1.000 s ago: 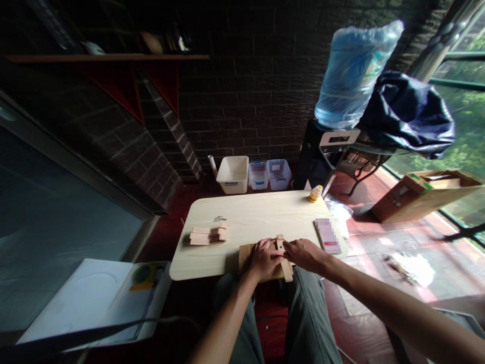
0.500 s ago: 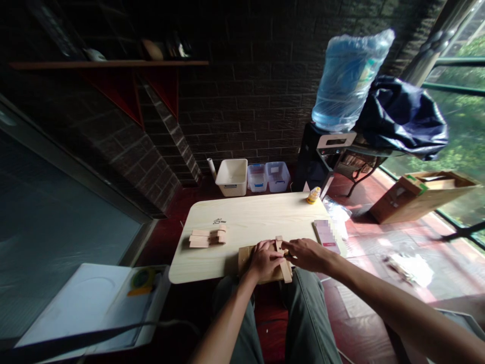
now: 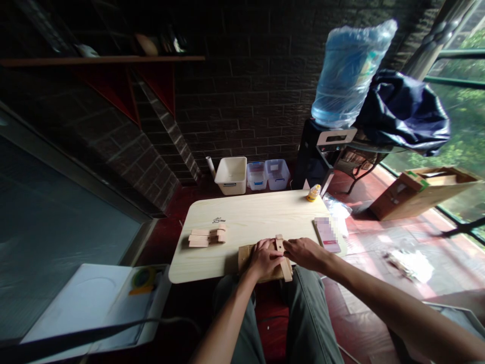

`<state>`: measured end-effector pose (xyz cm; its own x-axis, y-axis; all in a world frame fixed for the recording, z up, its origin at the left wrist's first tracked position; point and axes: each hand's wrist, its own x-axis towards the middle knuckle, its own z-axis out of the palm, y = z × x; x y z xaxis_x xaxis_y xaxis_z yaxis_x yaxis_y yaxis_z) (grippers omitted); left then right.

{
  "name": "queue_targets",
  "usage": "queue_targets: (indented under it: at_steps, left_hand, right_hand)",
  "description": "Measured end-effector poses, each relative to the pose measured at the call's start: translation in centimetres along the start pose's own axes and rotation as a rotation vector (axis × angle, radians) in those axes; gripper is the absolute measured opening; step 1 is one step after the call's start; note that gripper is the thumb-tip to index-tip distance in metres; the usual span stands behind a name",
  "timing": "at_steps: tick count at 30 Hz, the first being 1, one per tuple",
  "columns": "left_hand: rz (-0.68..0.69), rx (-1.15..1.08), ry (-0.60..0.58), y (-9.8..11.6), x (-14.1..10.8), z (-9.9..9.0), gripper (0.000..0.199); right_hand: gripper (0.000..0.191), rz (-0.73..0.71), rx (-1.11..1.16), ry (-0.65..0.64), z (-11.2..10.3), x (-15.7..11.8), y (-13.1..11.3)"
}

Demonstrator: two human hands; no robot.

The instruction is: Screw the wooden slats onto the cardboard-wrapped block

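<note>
At the table's near edge, a wooden strip [image 3: 286,270] with a dark hole near its far end lies across a wider wooden board [image 3: 245,259]. My left hand [image 3: 265,260] rests over the board, its fingers bent and its fingertips gripping the strip's left side. From the right, my right hand [image 3: 305,253] meets the strip with its fingers pinched together; what they hold is too small and covered to tell. Farther left on the table lie several light wooden pieces [image 3: 199,237], side by side, and some small dark metal parts [image 3: 219,220].
A phone [image 3: 327,235] lies at the right side of the pale table [image 3: 250,207], and a small yellow-capped bottle [image 3: 313,192] stands at its back right corner. Beyond are plastic bins [image 3: 231,188] and a water dispenser [image 3: 312,156]. A cardboard box [image 3: 401,197] sits right.
My right hand has turned slightly at the strip, and the dark bit seen by its fingertips is now covered. My left hand stays in place. The view has shifted a little.
</note>
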<state>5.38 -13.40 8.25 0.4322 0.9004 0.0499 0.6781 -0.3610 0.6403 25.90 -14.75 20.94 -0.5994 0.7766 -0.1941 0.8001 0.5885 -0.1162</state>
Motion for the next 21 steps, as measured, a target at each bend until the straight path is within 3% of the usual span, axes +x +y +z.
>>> queue_targets:
  at_steps: [9, 14, 21]
  left_hand:
    - [0.031, -0.003, 0.005, 0.23, -0.08, -0.15, 0.012]
    - [0.031, 0.011, -0.014, 0.51, -0.11, -0.45, 0.012]
    - [0.013, 0.009, -0.024, 0.41, -0.08, -0.36, 0.013]
  right_hand:
    - [0.024, 0.020, -0.023, 0.023, -0.11, 0.23, -0.51]
    - [0.034, -0.033, -0.018, 0.026, -0.66, -0.21, -0.60]
    - [0.029, -0.043, -0.030, 0.004, -0.35, -0.08, -0.46]
